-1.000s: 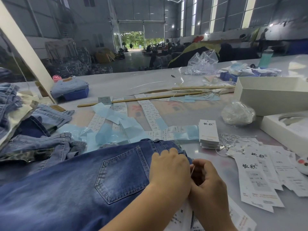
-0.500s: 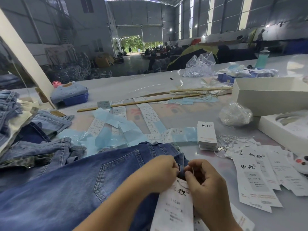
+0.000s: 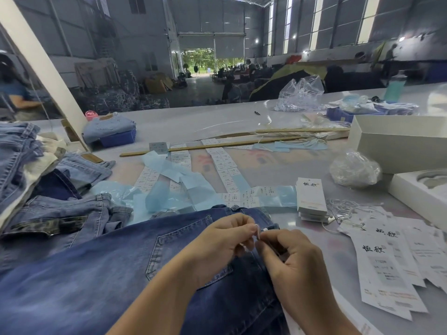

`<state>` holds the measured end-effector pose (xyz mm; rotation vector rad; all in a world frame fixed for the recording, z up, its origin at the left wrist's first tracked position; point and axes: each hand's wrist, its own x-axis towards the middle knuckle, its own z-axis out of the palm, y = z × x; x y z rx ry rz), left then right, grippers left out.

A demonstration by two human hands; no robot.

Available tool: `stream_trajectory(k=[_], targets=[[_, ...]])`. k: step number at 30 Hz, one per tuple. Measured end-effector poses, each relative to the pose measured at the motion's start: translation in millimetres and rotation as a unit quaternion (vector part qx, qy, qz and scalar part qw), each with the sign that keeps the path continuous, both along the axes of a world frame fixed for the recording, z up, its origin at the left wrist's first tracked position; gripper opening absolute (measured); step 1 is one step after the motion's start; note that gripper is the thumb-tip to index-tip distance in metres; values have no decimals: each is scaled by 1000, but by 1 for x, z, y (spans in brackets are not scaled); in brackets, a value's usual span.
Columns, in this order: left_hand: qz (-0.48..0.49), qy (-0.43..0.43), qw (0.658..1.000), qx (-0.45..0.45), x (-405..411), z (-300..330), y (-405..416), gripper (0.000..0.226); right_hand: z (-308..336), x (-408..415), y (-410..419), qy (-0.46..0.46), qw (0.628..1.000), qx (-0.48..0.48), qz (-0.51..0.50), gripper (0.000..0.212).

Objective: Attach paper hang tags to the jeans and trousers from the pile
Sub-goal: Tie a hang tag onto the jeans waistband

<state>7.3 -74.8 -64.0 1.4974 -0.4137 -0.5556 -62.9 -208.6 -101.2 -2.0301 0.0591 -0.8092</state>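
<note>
Together, both hands, the left hand (image 3: 223, 240) and right hand (image 3: 290, 259), pinch a thin white string (image 3: 262, 231) over dark jeans (image 3: 101, 274) beside loose hang tags (image 3: 384, 269).

We see an open white cardboard box (image 3: 396, 143) at the table's right edge — a crumpled clear plastic bag (image 3: 354, 169) just beside it.

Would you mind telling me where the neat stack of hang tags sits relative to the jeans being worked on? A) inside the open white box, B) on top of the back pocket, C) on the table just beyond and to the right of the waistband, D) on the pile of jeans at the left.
C: the stack of hang tags stands on the grey table, just past the waistband of the dark jeans, right of both hands.
</note>
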Motion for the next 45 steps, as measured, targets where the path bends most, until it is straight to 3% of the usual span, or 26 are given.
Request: stream_trajectory(k=[7, 11, 16, 20, 24, 29, 34, 45], targets=[[38, 17, 996, -81, 4, -13, -15, 19, -1, 6, 4, 13, 1000, -4, -8, 25], [44, 30, 991, -122, 6, -21, -10, 7, -4, 7, 8, 17, 999, -33, -12, 36], [60, 66, 978, -189, 9, -32, -2, 10, -7, 12, 11, 41, 999, -25, -8, 43], [59, 23, 980, -189, 5, -38, 0, 16, -9, 14, 11, 61, 998, -32, -15, 26], [50, -27, 985, -163, 2, -43, 0, 17, -11, 14, 11, 65, 998, -14, -15, 35], [49, -100, 987, -113, 0, -44, 3, 12, -10, 14, 7, 79, 997, -22, -16, 23], [65, -158, 983, -61, -3, -47, 7, 5, -8, 12, 8, 105, 993, -54, -27, 28], [32, -93, 991, -89, -1, -43, 14, 23, 1, 12, 9, 137, 990, -30, -11, 22]])
